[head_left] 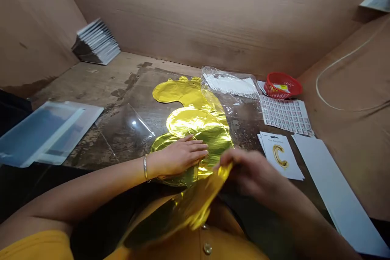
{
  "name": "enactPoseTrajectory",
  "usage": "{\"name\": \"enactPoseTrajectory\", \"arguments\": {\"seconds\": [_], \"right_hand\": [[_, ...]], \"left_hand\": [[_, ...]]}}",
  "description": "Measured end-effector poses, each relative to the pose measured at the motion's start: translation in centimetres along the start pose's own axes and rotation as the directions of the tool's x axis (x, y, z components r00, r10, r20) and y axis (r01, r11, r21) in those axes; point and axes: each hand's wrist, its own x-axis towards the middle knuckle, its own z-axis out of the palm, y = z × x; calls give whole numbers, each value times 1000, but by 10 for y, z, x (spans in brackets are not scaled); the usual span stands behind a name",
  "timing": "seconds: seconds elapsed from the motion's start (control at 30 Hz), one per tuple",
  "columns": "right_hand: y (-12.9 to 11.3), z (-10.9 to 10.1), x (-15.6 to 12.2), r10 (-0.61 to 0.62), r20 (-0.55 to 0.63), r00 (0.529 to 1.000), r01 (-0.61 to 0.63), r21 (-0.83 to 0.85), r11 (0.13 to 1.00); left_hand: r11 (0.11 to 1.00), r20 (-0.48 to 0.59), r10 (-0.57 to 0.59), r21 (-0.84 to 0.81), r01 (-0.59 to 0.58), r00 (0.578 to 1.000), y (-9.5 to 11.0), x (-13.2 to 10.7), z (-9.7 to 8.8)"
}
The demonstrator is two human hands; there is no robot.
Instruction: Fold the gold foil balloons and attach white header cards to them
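Note:
Flat gold foil balloons (210, 134) lie overlapping on the dark tabletop, their curved ends toward the left. My left hand (179, 156) rests flat on them with the fingers stretched out to the right. Closer to my body, my right hand (250, 170) pinches the edge of a gold foil balloon (195, 203) and holds it raised off the table edge. That balloon and the right hand are smeared by motion. Right of that hand lies a white card (282, 156) printed with a gold letter C.
Clear plastic bags (51, 130) lie at left, a stack of folded cards (99, 42) in the back left corner. A bag of white strips (231, 83), a red basket (283, 85), a sticker sheet (286, 114) and long white card strips (338, 187) line the right. Wooden walls (195, 16) enclose the table.

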Motion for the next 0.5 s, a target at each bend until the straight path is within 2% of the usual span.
{"name": "enactPoseTrajectory", "arguments": {"seconds": [0.07,0.1,0.17,0.23,0.33,0.5], "right_hand": [[26,-13,45,136,-133,982,-126,80,989],[39,-17,68,217,-206,954,-204,82,975],[63,-20,106,285,-315,905,-312,-36,950],[81,-16,130,278,-390,878,-366,-171,915],[94,-8,139,257,-422,869,-389,-263,883],[92,-8,129,255,-403,879,-400,-333,854]], "left_hand": [[997,-12,-73,12,73,997,-2,-10,0],[995,-8,-92,22,92,996,-3,-14,0],[995,4,-88,39,87,996,-3,-21,-2],[997,2,-69,32,69,998,-4,-24,-4],[998,-15,-60,0,60,998,-4,-24,-5],[998,-23,-60,-12,59,998,-6,-24,-5]]}}
